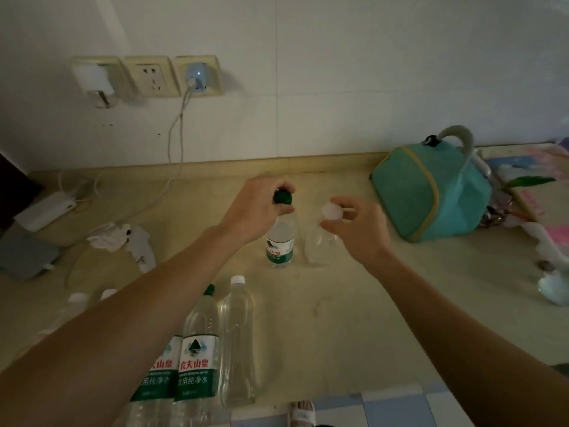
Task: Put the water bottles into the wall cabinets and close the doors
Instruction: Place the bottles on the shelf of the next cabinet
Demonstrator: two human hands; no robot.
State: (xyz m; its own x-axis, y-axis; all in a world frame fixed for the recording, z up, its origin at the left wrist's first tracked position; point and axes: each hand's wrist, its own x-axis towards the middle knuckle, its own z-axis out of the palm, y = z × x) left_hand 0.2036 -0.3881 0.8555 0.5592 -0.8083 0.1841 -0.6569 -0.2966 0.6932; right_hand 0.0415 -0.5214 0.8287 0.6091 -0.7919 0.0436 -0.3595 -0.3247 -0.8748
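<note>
Two bottles stand side by side mid-counter [385, 303]: labelled bottle [279, 241] left, plain bottle [318, 241] right. Lunch bag [431, 192] right of them, near the wall. More bottles [215, 349] at the front edge. Sockets [147, 76] on the wall behind, left.

there were seven water bottles [280, 238] on the counter, one teal bag [431, 192], three wall sockets [151, 76], two hands [255, 208].

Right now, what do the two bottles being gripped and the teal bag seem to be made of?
Green-capped bottle: clear glossy plastic, see-through, with a printed label.
White-capped bottle: thin clear plastic, unlabelled, almost invisible against the counter.
Teal bag: apparently matte woven fabric; its soft walls sag and crease, with yellowish piping.
</note>
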